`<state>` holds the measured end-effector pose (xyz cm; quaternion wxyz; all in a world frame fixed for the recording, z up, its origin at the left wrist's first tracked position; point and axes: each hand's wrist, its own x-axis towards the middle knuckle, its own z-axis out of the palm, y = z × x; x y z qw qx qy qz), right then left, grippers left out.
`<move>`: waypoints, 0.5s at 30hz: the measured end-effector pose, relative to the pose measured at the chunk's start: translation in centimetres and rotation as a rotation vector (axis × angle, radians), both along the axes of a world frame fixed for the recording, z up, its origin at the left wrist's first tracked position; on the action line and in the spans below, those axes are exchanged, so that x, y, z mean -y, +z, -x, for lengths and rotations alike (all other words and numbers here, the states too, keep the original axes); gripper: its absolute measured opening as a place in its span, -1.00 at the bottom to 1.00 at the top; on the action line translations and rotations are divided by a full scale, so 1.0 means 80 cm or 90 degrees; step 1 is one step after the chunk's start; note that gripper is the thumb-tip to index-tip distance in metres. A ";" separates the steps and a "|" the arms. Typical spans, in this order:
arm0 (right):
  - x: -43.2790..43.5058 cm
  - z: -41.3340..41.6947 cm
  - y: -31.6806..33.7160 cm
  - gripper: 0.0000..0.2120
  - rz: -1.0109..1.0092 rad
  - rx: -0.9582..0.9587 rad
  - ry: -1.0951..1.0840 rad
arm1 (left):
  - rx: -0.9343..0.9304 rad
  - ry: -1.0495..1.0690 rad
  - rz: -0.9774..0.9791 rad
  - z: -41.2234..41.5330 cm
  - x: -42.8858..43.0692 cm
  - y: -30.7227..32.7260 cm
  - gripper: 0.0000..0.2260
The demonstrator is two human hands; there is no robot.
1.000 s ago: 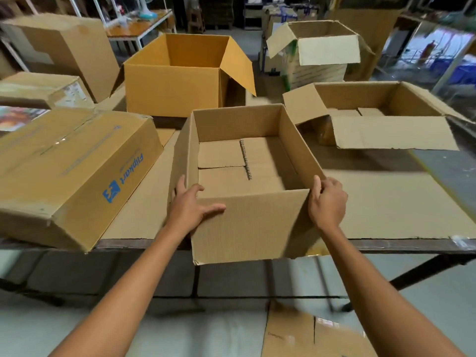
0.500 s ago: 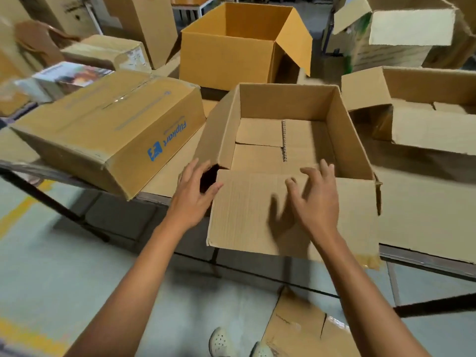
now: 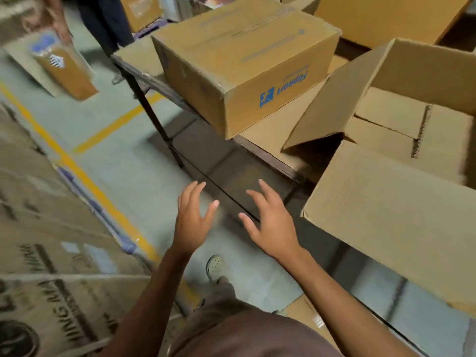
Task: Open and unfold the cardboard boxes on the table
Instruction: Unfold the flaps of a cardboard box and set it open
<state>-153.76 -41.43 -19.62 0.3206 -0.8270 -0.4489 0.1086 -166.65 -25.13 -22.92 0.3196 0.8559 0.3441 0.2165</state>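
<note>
Where blur smears printed cartons [image 3: 51, 253], text unreadable | open box [image 3: 386, 215] cropped right

"Flipkart" in blue, upside down beside a blue logo, stands on the side of the closed box [image 3: 244, 55]; dark print on the stacked cartons [image 3: 51, 279] at left is blurred, only "ING MA" readable.

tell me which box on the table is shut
The Flipkart box, with blue print, overhanging the table edge: its top is closed, while the plain box beside it gapes open.
</note>
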 end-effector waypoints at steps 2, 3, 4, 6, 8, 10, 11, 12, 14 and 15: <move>-0.027 0.001 -0.009 -0.42 0.030 -0.004 0.009 | -0.007 0.016 0.001 0.010 -0.023 -0.015 -0.43; -0.043 0.000 -0.010 -0.40 0.033 -0.008 0.009 | -0.006 0.026 0.001 0.014 -0.038 -0.019 -0.43; -0.060 -0.002 -0.011 -0.39 0.030 -0.014 0.007 | -0.002 0.033 0.001 0.015 -0.054 -0.023 -0.44; -0.098 -0.010 -0.010 -0.39 0.015 -0.019 -0.002 | 0.011 0.036 -0.001 0.013 -0.091 -0.025 -0.45; -0.138 -0.019 -0.003 -0.40 -0.008 -0.021 -0.025 | 0.018 0.027 -0.005 0.005 -0.133 -0.019 -0.45; -0.180 -0.026 0.010 -0.42 -0.045 -0.027 -0.055 | 0.031 0.015 -0.012 -0.010 -0.178 -0.009 -0.46; -0.200 -0.029 0.019 -0.43 -0.072 -0.026 -0.069 | 0.037 0.008 -0.019 -0.020 -0.201 -0.002 -0.47; -0.221 -0.032 0.028 -0.44 -0.101 -0.022 -0.080 | 0.043 0.002 -0.026 -0.030 -0.224 0.006 -0.48; -0.259 -0.040 0.050 -0.48 -0.171 -0.003 -0.093 | 0.069 -0.014 -0.048 -0.052 -0.268 0.024 -0.49; -0.274 -0.045 0.062 -0.51 -0.207 0.012 -0.100 | 0.083 -0.025 -0.059 -0.062 -0.285 0.035 -0.50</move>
